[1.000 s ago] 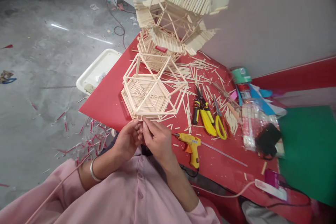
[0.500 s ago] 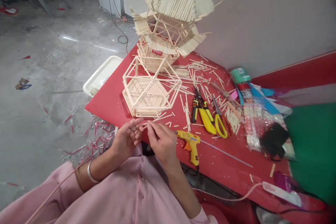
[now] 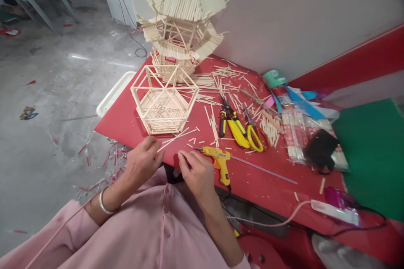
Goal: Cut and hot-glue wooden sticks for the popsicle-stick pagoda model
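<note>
My left hand (image 3: 141, 162) rests at the near edge of the red table (image 3: 126, 119). Its fingertips are closed on the near end of a long thin wooden stick (image 3: 176, 136), which lies just in front of a hexagonal stick frame (image 3: 162, 103). Close beside it, my right hand (image 3: 195, 171) has its fingers curled in a pinch; what it holds is too small to make out. A yellow glue gun (image 3: 218, 162) lies just to the right of that hand. Behind the frame stands a tall roofed stick model (image 3: 181, 21).
Yellow-handled pliers (image 3: 232, 124), yellow scissors (image 3: 253, 133) and many loose sticks (image 3: 221, 88) lie mid-table. To the right are a clear packet of sticks (image 3: 295, 134), a green tape roll (image 3: 273, 78), a black object (image 3: 320, 151), a green board (image 3: 372, 155) and a power strip (image 3: 334, 213). A white tray (image 3: 114, 92) is beyond the left edge.
My hands have drawn apart and dropped to the table edge; the left now grips a long stick. The view has tilted up, showing more of the tall model.
</note>
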Demonstrator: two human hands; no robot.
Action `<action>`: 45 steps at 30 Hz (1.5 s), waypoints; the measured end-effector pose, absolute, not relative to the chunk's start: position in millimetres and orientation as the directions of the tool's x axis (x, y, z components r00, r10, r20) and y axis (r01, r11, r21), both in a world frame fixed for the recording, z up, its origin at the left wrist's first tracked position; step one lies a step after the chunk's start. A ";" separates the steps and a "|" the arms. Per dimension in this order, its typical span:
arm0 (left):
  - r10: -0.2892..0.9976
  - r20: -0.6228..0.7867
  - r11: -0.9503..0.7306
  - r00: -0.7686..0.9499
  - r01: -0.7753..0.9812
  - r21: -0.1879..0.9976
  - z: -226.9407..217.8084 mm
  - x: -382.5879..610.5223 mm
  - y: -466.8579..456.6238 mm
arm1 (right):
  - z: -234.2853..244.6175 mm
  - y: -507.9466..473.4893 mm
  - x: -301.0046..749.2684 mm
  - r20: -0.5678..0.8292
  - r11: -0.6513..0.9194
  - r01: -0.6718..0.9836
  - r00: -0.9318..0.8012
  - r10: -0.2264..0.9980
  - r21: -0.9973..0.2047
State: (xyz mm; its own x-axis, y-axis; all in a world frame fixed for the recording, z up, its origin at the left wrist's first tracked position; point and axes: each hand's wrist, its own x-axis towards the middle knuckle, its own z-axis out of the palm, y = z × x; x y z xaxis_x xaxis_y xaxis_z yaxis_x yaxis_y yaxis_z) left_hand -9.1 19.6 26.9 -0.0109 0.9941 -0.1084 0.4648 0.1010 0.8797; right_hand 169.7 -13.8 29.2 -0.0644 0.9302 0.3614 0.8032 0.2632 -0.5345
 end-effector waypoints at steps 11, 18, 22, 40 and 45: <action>0.975 -0.123 -0.055 0.187 0.732 0.679 18.6 39.4 38.3 | 50.2 -21.4 217.5 0.426 0.221 0.834 0.019 0.905 -0.506; 0.979 -0.028 -0.116 0.203 0.663 0.739 10.3 75.4 58.2 | 71.4 6.8 255.1 0.311 0.065 0.912 0.070 0.948 -0.405; 0.966 0.019 -0.215 0.257 0.765 0.608 13.2 66.9 44.9 | 75.6 60.5 273.3 0.088 -0.088 0.939 0.124 0.988 -0.331; 0.909 0.117 -0.412 0.399 0.822 0.394 -15.3 60.1 40.9 | 53.1 225.2 289.8 -0.205 0.029 0.994 -0.007 0.979 0.105; 0.827 0.396 -0.550 0.400 0.725 0.415 -11.9 54.5 42.3 | 54.0 235.8 292.0 -0.258 0.167 0.973 -0.122 0.958 0.158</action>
State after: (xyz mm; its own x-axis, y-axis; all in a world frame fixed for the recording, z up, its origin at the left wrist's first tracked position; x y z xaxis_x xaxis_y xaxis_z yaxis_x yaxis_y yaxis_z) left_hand 54.5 42.3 -11.9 0.4004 0.8265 0.3957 0.7248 -0.5498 0.4151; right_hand 292.0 235.8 54.0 -0.1223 0.9583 -0.2582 0.9732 0.1669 0.1583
